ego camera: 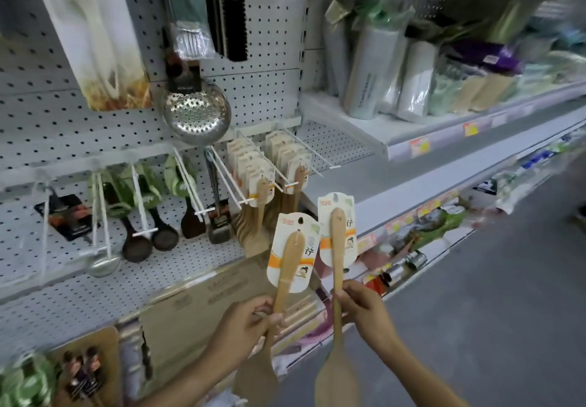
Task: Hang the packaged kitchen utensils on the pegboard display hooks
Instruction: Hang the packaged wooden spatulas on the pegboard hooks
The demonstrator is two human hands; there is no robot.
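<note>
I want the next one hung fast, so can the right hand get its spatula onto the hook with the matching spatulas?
Probably yes. The right hand holds its spatula card-up just below the hook of matching spatulas, with nothing between. The hook looks nearly full, though, so space at its tip is tight.

You hold two carded wooden spatulas (287,267) (336,241), one per hand. Two hooks of carded wooden spatulas (253,169) (287,153) hang far ahead, beside one steel skimmer (196,111) and two black ladles (137,245) (164,235).

Left hand (250,318) and right hand (364,308) raised side by side, forearms extended, fingers curled in pinch grips
</note>
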